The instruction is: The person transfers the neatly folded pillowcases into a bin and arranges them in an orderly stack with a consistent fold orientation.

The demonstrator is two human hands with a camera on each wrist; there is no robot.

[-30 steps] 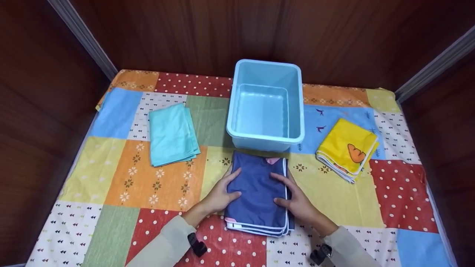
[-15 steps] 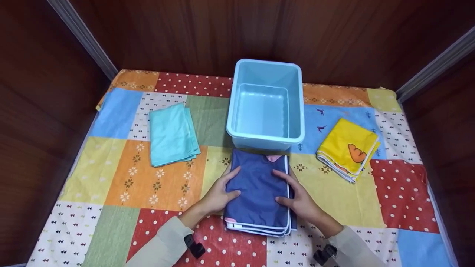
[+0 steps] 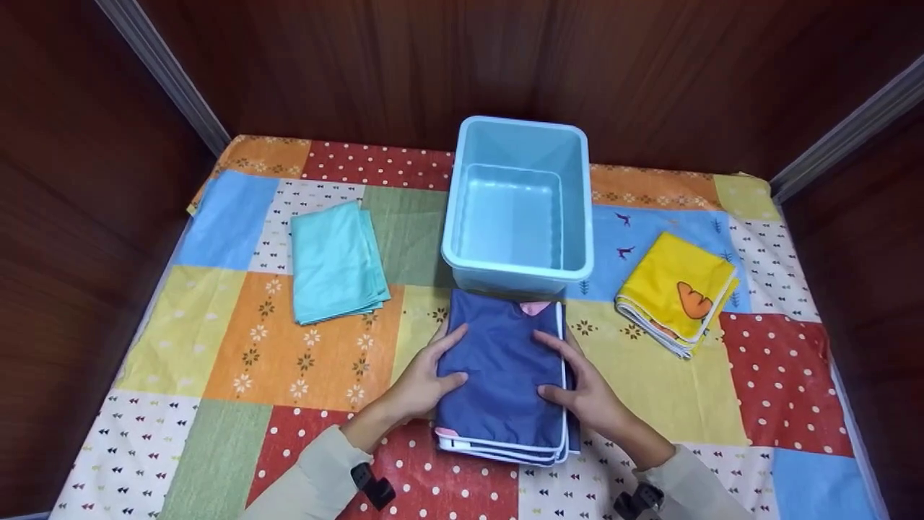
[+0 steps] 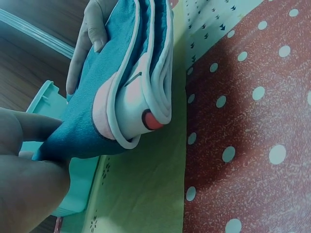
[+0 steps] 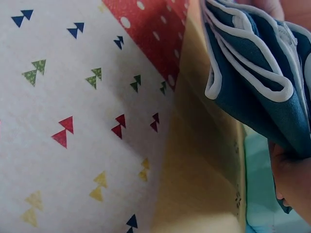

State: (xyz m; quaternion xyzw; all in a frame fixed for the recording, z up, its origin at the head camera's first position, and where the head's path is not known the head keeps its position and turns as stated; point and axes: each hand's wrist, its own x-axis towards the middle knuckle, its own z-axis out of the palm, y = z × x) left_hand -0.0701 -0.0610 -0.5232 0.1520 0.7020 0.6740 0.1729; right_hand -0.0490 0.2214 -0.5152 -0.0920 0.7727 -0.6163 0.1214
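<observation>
A dark blue folded cloth [image 3: 502, 372] with white piping and pink patches lies between my two hands, right in front of the light blue tub. My left hand [image 3: 424, 377] grips its left edge, thumb and index finger on top and the other fingers hidden beneath. On the opposite edge, my right hand [image 3: 588, 393] holds it in the same way. The left wrist view shows the stacked layers of the cloth [image 4: 121, 87] bent at its corner, near the left thumb [image 4: 29, 189]. Loose folded edges of the cloth [image 5: 262, 73] face the right wrist camera.
The light blue tub [image 3: 517, 271] stands at the back centre with nothing inside. A folded turquoise cloth [image 3: 336, 263] lies to the left, a folded yellow cloth [image 3: 675, 289] with an orange print to the right. Brown panels [image 3: 361, 72] enclose the patchwork-covered table.
My right hand has shifted slightly to the right along with the cloth's right edge, and the left hand slightly to the left. The tub and the other cloths stay put.
</observation>
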